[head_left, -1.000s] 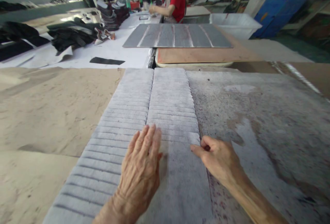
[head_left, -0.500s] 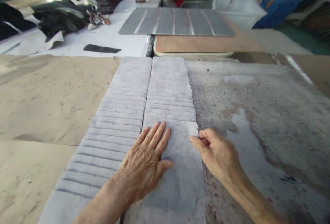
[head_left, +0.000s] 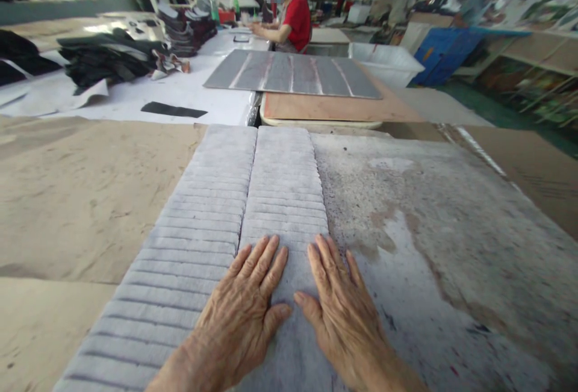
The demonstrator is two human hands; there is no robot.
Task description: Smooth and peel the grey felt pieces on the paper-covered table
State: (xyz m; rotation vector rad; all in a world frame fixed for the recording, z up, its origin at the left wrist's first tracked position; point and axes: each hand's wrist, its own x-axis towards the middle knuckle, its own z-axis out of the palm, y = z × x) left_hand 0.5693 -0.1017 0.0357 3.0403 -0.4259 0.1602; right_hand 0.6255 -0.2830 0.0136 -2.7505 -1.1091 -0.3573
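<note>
Two long rows of overlapping grey felt strips (head_left: 253, 199) lie side by side on a stained grey board (head_left: 428, 229). My left hand (head_left: 244, 314) lies flat, fingers spread, on the nearest strip of the right row. My right hand (head_left: 338, 314) presses flat beside it on the same strip, at that row's right edge. Neither hand grips anything. The left row (head_left: 189, 247) is untouched.
Brown paper (head_left: 90, 193) covers the table to the left. Beyond lie a wooden board (head_left: 334, 109) with a grey sheet (head_left: 293, 73), dark fabric piles (head_left: 108, 61), a white bin (head_left: 383, 61) and a blue crate (head_left: 442, 52). A person in a red top (head_left: 295, 18) works at the far table.
My right hand has let go of the strip's right edge and now lies flat on it next to my left hand. The camera has tilted up a little.
</note>
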